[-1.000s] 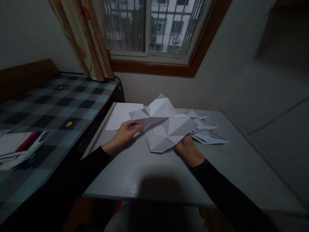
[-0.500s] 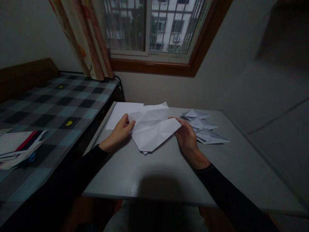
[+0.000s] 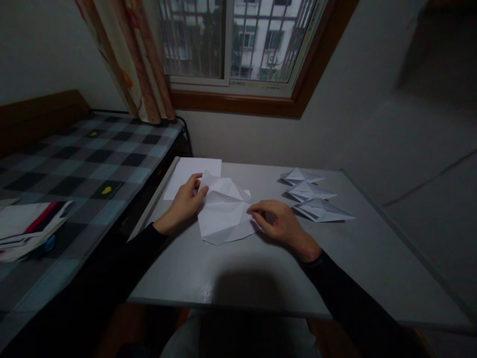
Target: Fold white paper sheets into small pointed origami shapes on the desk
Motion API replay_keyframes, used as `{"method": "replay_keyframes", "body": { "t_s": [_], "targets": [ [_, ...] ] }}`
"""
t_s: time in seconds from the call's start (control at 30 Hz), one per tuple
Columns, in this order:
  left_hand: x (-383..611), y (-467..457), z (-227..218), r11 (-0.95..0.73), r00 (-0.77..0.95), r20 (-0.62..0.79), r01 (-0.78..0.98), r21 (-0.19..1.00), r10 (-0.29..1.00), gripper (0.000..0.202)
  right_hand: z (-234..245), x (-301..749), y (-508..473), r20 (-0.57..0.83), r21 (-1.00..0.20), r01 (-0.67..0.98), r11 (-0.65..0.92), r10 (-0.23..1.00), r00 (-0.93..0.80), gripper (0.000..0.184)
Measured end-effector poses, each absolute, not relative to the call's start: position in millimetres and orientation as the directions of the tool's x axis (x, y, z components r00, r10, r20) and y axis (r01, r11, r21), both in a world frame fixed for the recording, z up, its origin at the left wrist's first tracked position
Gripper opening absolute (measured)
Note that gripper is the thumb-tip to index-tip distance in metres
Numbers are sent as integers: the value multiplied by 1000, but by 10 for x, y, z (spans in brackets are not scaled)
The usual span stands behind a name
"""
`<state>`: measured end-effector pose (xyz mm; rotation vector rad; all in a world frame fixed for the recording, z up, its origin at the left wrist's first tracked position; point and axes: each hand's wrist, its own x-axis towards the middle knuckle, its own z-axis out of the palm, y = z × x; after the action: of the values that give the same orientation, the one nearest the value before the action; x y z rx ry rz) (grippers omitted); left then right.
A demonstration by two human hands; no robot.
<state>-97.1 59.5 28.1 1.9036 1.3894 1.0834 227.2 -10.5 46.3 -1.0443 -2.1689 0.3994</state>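
On the white window frame we see printed marks too small to read. Our left hand pinches the left edge of the creased white paper over the grey table; our right hand is half curled at its right edge, gripping or not we cannot tell. Beyond lie three pointed, folded white paper pieces and, partly covered, a flat white sheet.
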Motion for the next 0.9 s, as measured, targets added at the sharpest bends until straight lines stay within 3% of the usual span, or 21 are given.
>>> {"method": "replay_keyframes", "body": {
  "t_s": [0.17,0.47,0.6,0.73,0.83,0.9],
  "targets": [
    [-938,559,314,-341,148,310,497,798,939,42,505,2251,-71,510,-424,586,690,717,-476,33],
    [-888,521,332,-364,113,355,480,799,928,38,562,2176,-125,366,-282,626,727,685,-630,45],
    [-874,539,328,-373,60,388,441,816,920,35,570,2178,-163,330,-396,573,717,694,-640,38],
    [-812,517,343,-299,6,305,215,930,952,39,547,2175,-187,309,-582,470,664,715,-627,25],
    [-762,479,331,-209,19,208,77,975,978,44,502,2165,-176,340,-598,439,670,709,-618,25],
    [-762,476,303,-193,36,191,104,976,981,43,435,2170,-158,343,-566,464,682,706,-620,33]
  ]
}}
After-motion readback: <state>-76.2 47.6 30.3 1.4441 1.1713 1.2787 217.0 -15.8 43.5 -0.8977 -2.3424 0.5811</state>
